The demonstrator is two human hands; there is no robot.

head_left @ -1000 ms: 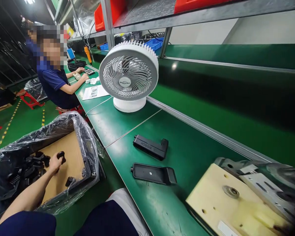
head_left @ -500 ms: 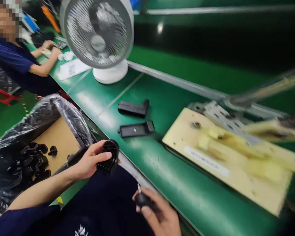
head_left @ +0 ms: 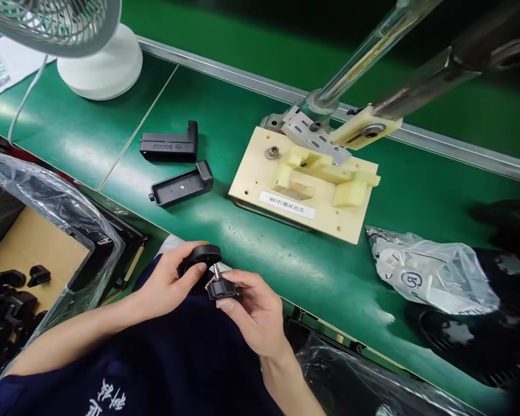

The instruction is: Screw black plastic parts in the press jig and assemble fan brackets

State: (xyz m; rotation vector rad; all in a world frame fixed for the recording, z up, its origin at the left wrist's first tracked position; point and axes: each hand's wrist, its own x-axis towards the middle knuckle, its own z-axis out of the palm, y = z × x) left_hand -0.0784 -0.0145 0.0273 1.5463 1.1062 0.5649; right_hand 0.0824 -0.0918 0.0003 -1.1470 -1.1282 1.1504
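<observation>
My left hand [head_left: 169, 283] is closed round a round black plastic part [head_left: 203, 255], held over my lap at the near edge of the green bench [head_left: 251, 254]. My right hand [head_left: 251, 306] pinches a black knob with a short metal screw [head_left: 220, 286]; the screw tip points up at the black part and nearly touches it. Two black Bosch-marked housings [head_left: 170, 145] [head_left: 181, 186] lie on the bench beyond my hands. A cream fixture block with a label [head_left: 305, 185] sits to their right.
A white fan base [head_left: 100, 63] stands at the back left. A plastic-lined carton with several black parts [head_left: 8, 289] is at my left. A clear bag [head_left: 433, 271] lies right of the fixture, a metal press arm [head_left: 372, 40] rises above it, and dark bins [head_left: 494, 335] sit far right.
My view has swung down and right, away from the co-worker. My left hand brought a black part from the carton to my lap, and my right hand came up with the screw knob to meet it.
</observation>
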